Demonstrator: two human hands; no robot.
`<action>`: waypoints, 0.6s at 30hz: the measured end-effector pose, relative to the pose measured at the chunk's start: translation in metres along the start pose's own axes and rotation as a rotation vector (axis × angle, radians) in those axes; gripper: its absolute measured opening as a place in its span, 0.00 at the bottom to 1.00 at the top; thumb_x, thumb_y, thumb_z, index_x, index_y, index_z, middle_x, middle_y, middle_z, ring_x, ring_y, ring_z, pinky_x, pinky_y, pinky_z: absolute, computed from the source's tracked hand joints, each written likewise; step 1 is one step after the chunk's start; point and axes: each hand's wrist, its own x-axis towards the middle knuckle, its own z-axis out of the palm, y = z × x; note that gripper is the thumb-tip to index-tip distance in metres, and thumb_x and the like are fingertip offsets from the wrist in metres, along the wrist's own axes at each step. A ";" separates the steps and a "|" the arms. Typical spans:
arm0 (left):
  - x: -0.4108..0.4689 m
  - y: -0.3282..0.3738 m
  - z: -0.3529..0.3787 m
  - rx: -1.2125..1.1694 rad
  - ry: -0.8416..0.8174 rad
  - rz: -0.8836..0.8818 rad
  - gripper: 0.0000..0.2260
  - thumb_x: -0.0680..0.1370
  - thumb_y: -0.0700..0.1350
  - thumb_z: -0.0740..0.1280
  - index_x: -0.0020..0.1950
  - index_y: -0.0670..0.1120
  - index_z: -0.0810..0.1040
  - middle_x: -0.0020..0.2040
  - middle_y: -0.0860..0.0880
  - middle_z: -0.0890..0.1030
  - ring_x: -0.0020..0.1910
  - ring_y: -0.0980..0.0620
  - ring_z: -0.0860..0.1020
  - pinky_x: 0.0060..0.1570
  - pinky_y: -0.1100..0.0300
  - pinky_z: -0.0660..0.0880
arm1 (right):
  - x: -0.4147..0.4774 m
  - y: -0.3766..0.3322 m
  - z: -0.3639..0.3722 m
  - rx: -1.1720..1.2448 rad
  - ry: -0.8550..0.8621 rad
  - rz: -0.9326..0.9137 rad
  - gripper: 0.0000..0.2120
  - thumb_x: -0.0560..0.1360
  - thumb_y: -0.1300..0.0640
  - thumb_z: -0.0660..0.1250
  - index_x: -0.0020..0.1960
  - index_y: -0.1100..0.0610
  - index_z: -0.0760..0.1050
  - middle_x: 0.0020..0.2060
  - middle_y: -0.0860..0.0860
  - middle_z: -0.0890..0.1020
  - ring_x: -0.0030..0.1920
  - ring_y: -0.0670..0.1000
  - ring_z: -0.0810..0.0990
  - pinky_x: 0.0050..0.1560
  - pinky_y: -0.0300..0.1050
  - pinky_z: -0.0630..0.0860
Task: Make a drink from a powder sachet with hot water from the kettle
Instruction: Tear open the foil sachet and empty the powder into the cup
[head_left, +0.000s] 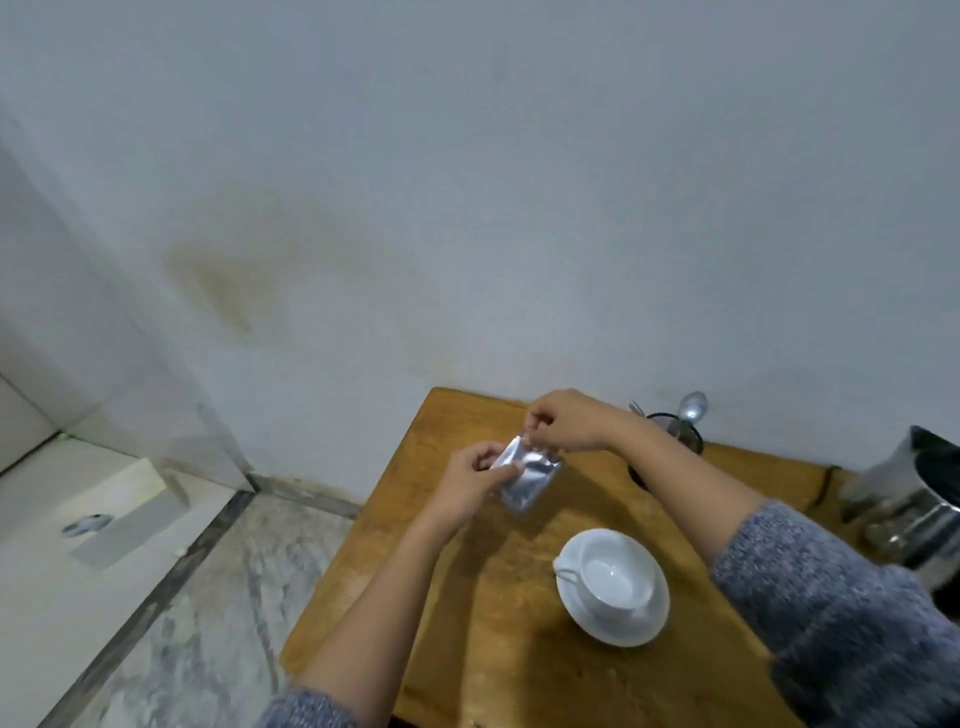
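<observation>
A silver foil sachet (530, 475) is held in the air above the far part of the wooden table (467, 623). My left hand (470, 480) grips its left side. My right hand (569, 421) pinches its top corner between thumb and fingers. An empty white cup (615, 577) stands on a white saucer (582, 618) nearer to me, to the right of the sachet. A steel kettle (914, 509) with a black lid stands at the right edge of the view, partly cut off.
A dark holder (680, 434) with a spoon (693, 405) and a fork stands at the back by the white wall, behind my right wrist. The table's left edge drops to a marble floor (208, 597). A dark cable (821, 486) runs beside the kettle.
</observation>
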 end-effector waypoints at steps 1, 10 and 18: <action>0.004 0.014 -0.001 -0.007 -0.008 0.029 0.09 0.74 0.37 0.68 0.52 0.36 0.79 0.39 0.48 0.79 0.32 0.63 0.77 0.36 0.68 0.73 | -0.007 -0.003 -0.012 0.011 0.045 -0.016 0.07 0.74 0.62 0.64 0.39 0.54 0.76 0.35 0.51 0.80 0.36 0.49 0.79 0.37 0.38 0.74; 0.025 0.114 0.007 -0.031 -0.084 0.264 0.04 0.75 0.43 0.67 0.46 0.46 0.81 0.42 0.50 0.81 0.40 0.55 0.78 0.40 0.68 0.74 | -0.063 -0.023 -0.087 0.120 0.396 -0.131 0.02 0.73 0.64 0.66 0.42 0.59 0.76 0.38 0.53 0.80 0.32 0.51 0.80 0.37 0.47 0.78; 0.035 0.135 0.024 -0.090 -0.034 0.355 0.03 0.74 0.42 0.69 0.41 0.49 0.81 0.41 0.52 0.82 0.45 0.54 0.78 0.47 0.64 0.73 | -0.079 -0.020 -0.099 0.170 0.518 -0.122 0.06 0.72 0.67 0.64 0.43 0.60 0.78 0.35 0.53 0.79 0.32 0.52 0.80 0.36 0.44 0.79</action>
